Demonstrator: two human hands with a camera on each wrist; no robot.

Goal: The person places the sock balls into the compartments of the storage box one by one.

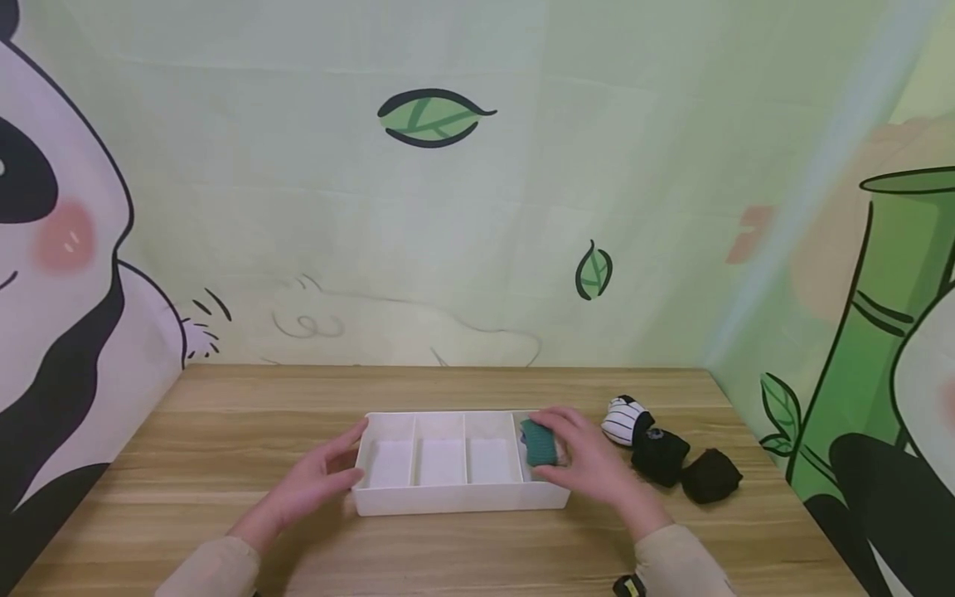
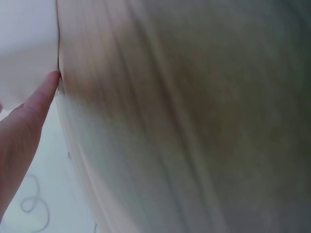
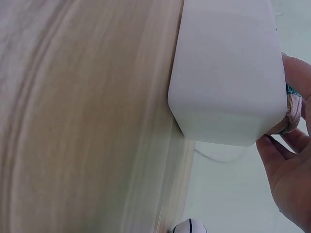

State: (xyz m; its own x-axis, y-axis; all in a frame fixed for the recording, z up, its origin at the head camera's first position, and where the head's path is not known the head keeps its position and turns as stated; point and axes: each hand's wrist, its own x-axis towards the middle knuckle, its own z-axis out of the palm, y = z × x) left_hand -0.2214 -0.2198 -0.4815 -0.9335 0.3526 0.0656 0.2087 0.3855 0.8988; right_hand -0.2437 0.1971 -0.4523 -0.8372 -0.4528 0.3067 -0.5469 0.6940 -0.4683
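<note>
A white box (image 1: 461, 500) with a row of several compartments sits on the wooden table. At its left end my left hand (image 1: 317, 477) touches the wall with spread, fairly straight fingers; in the left wrist view one finger (image 2: 43, 97) meets the white side. My right hand (image 1: 589, 460) pinches a rolled-up green sock (image 1: 539, 444) between thumb and fingers at the rightmost compartment. A pale, pinkish part of that sock bundle (image 3: 291, 114) shows past the box edge in the right wrist view. The other compartments hold nothing visible.
Right of the box lie a white-and-black striped sock ball (image 1: 625, 420) and two black sock balls (image 1: 660, 456), close together. A small black item with a yellow mark (image 1: 629, 585) lies near my right sleeve. A printed cloth backdrop (image 1: 477, 207) rises behind the table.
</note>
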